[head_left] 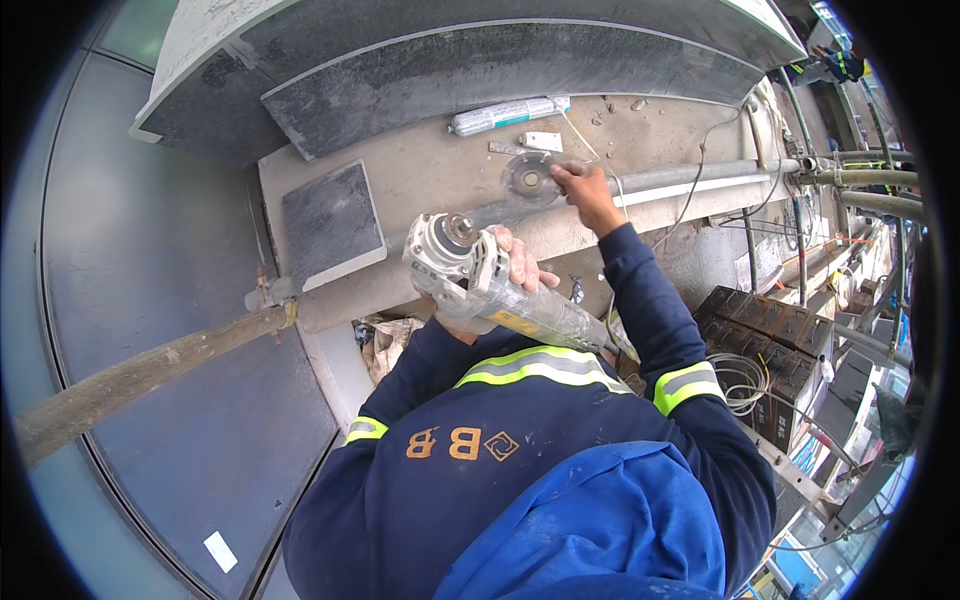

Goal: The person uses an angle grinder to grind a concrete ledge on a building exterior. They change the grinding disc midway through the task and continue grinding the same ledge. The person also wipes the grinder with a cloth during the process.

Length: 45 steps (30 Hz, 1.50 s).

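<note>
My left hand (520,262) is wrapped around a dusty angle grinder (545,312) in front of my chest. The grinder's head is up at the left, and its bare spindle (459,228) shows with no disc on it. Farther out, my right hand (590,195) pinches a round cutting disc (520,190) by its edge, above a scaffold pipe. The disc is apart from the grinder. Part of my left palm is hidden behind the tool.
A sealant tube (508,116) and a small white block (541,141) lie on the dusty ledge (430,150). A dark stone slab (332,222) stands at the left. Scaffold pipes (150,375) cross in front. Dark crates (765,325) and coiled cable (738,382) sit at the right.
</note>
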### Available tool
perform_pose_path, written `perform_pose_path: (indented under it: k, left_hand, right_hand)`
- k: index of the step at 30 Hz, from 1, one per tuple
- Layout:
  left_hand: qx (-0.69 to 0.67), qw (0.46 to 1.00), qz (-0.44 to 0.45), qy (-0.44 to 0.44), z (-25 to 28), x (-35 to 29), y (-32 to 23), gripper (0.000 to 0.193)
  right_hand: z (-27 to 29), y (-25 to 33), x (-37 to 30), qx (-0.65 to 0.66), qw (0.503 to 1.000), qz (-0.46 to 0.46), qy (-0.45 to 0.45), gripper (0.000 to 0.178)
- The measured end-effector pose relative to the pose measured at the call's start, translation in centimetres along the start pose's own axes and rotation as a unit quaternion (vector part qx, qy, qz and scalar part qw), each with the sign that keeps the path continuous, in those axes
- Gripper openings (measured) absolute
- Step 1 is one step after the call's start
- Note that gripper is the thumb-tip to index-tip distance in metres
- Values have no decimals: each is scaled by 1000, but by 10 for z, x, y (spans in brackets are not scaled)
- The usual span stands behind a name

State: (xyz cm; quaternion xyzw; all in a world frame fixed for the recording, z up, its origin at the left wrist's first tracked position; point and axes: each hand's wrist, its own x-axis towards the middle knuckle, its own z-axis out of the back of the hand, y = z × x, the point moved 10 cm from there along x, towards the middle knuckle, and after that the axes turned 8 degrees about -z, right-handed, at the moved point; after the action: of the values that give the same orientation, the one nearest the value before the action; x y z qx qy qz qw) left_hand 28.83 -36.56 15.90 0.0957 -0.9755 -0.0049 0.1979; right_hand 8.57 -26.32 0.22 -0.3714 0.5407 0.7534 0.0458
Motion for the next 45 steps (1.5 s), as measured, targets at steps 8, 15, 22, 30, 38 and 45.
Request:
perform_pose_path:
  k: [8, 15, 22, 30, 38, 45]
  left_hand:
    - [35, 999, -16, -26, -12, -12, -20, 42]
    - [17, 998, 63, -18, -6, 23, 34, 36]
    - [-60, 967, 245, -48, 6, 36, 121, 32]
    - [65, 898, 343, -267, 82, -12, 181, 101]
    - [379, 775, 344, -370, 154, -48, 117, 48]
    - [396, 781, 226, -427, 159, -61, 11, 57]
  right_hand:
    - [-86, -12, 5, -30, 999, 18, 16, 45]
    - [-50, -14, -151, -65, 954, 92, 278, 61]
    - [8, 12, -279, 20, 949, 149, 276, 70]
    - [67, -43, -279, 36, 996, 85, -6, 56]
    - [47, -76, -131, 78, 997, 7, -28, 49]
    - [-27, -22, -60, -69, 997, -29, 25, 48]
